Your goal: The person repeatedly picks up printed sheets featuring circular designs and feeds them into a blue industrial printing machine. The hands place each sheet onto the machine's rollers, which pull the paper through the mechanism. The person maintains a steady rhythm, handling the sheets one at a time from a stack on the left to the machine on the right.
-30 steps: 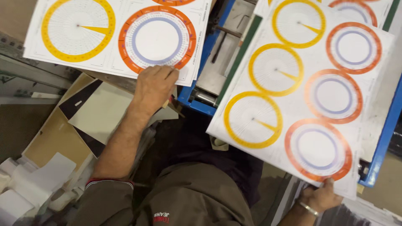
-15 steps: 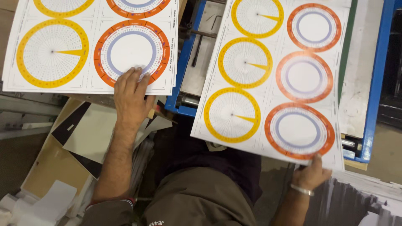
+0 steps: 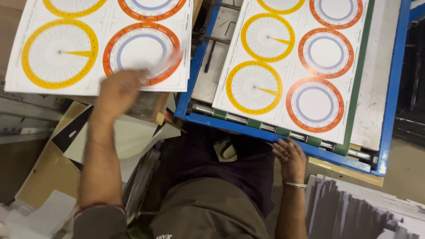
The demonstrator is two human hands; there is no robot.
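Sheets of printed card w/ yellow and orange dials were seen in two places. Left stack (image 3: 57, 57) was laid on a bench at upper left; single right sheet (image 3: 292, 66) was laid flat on the blue-framed machine bed (image 3: 385, 88), its near edge just by the rollers (image 3: 265, 127).

Left hand (image 3: 117, 90) was placed at the near edge of the left stack, fingers blurred over the orange dial; grip couldn't be told — pinched or just pressed, not clear. Right hand (image 3: 290, 155) was held loosely half-open, nothing in it, just below the frame's front rail, near the right sheet's near edge but apart from it. A metal bangle (image 3: 294, 185) was worn on that wrist.

Handling, as judged: sheets looked thin, light, bendy; likely to sag if lifted by one corner, and glossy print may be slippery. Best taken at the near edge or at two corners, top sheet peeled off so a second isn't dragged along.

Scrap card and offcuts (image 3: 44, 190) were piled at lower left; grey boards (image 3: 354, 208) were stacked at lower right.
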